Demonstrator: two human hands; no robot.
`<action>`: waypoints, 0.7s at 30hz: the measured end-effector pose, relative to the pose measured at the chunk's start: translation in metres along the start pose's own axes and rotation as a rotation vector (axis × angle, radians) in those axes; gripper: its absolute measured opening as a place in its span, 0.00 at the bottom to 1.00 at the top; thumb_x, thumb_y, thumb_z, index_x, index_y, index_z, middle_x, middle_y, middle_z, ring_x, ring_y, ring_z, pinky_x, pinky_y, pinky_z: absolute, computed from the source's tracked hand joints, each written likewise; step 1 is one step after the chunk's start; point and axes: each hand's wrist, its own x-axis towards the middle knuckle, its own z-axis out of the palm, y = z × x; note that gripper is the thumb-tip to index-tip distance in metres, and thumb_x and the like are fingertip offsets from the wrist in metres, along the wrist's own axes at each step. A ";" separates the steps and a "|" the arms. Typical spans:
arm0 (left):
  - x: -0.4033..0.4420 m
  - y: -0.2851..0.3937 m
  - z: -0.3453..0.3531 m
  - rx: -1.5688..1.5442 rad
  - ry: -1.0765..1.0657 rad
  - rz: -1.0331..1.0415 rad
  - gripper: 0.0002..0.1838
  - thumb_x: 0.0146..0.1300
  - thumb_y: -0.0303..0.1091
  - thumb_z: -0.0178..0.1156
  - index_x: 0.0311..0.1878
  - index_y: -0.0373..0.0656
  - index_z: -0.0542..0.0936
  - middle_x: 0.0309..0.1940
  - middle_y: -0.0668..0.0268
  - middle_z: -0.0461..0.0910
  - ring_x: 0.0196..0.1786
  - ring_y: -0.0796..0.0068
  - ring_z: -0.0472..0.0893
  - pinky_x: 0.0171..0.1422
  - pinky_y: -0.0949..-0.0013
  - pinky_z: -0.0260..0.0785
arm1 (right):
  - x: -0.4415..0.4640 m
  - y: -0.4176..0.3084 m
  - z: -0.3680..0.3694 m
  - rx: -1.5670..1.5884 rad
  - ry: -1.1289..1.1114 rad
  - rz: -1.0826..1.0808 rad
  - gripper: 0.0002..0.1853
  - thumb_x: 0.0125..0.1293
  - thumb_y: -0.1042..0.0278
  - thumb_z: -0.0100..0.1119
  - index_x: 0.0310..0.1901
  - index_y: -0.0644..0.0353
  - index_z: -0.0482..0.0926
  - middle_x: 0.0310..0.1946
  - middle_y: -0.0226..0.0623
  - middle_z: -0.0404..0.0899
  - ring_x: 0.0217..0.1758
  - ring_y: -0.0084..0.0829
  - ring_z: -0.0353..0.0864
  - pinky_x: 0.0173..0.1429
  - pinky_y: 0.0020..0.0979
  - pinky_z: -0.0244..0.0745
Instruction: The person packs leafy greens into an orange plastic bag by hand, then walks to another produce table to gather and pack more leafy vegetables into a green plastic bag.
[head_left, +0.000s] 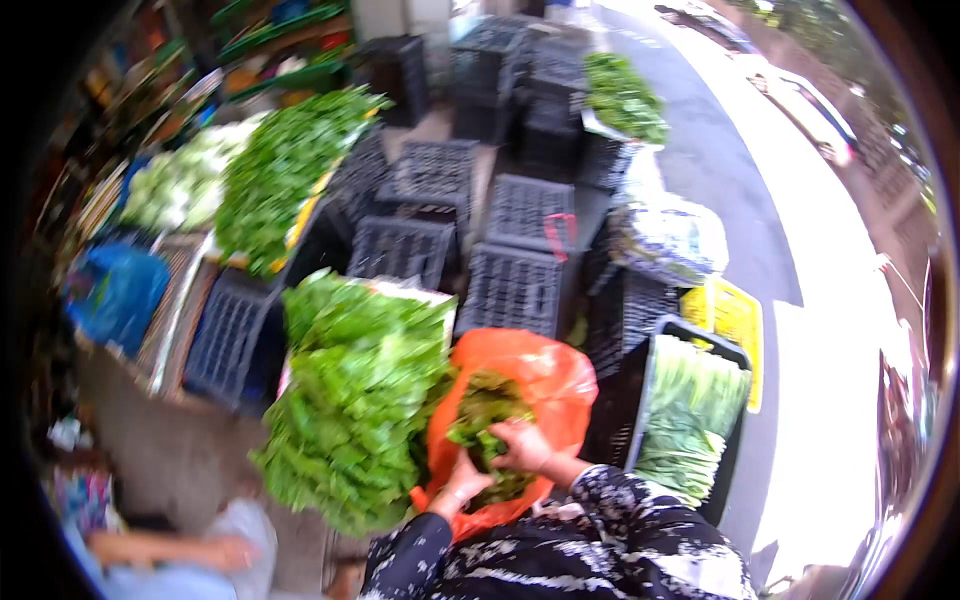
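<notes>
An orange plastic bag (pixel 565 375) stands open in front of me, with dark green leafy vegetables (pixel 490 400) inside. My left hand (pixel 467 482) is at the lower left of the bag's mouth, touching the leaves. Just to its right, my right hand (pixel 523 447) reaches in with its fingers curled on the same leaves. The fingertips of both are partly lost among the foliage. Directly left of the bag lies a big pile of bright green lettuce (pixel 350 390), close to my left wrist.
Black crates (pixel 510 285) stand beyond the bag. At right are a crate of long green stalks (pixel 685 415) and a yellow crate (pixel 738 320). More greens (pixel 285 170) and a blue bag (pixel 118 298) are at left. Another person's arm (pixel 165 550) shows at lower left.
</notes>
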 end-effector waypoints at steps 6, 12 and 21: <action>-0.007 -0.014 0.000 0.014 0.033 0.255 0.56 0.32 0.33 0.76 0.63 0.42 0.50 0.58 0.56 0.63 0.60 0.63 0.67 0.63 0.63 0.61 | -0.002 -0.014 -0.010 0.070 0.052 -0.058 0.30 0.42 0.54 0.65 0.48 0.60 0.73 0.34 0.49 0.77 0.41 0.48 0.75 0.46 0.41 0.72; -0.032 0.030 -0.022 0.425 0.270 0.507 0.51 0.33 0.52 0.73 0.59 0.39 0.61 0.56 0.53 0.65 0.57 0.57 0.69 0.59 0.61 0.63 | 0.015 -0.043 -0.057 0.253 -0.070 0.114 0.27 0.42 0.51 0.66 0.40 0.64 0.75 0.29 0.48 0.78 0.33 0.48 0.77 0.38 0.38 0.73; -0.043 0.078 -0.027 -0.378 -0.045 0.442 0.39 0.36 0.42 0.70 0.53 0.40 0.65 0.44 0.68 0.71 0.46 0.75 0.72 0.49 0.69 0.67 | 0.039 -0.090 -0.098 0.727 0.086 0.061 0.21 0.45 0.61 0.65 0.37 0.68 0.76 0.28 0.39 0.79 0.32 0.25 0.77 0.40 0.28 0.73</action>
